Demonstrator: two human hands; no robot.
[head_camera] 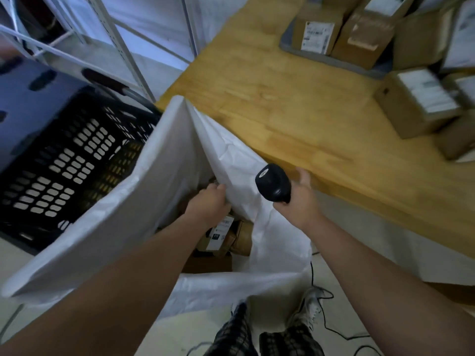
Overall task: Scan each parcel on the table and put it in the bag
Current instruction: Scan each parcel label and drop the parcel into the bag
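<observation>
A large white bag [108, 219] stands open on the floor beside the wooden table [295, 98]. My left hand [209, 202] reaches into its mouth and grips the bag's inner fold; what else it holds is hidden. Cardboard parcels [221, 233] with white labels lie inside the bag below that hand. My right hand [298, 199] holds a black handheld scanner [273, 182] above the bag's right edge. Several brown parcels [416, 101] with labels sit on the table at the far right.
A black perforated plastic crate [64, 163] stands left of the bag. Metal shelving [115, 42] rises behind it. A grey tray [334, 60] at the back of the table holds boxes. A black cable [329, 325] runs across the floor by my shoes.
</observation>
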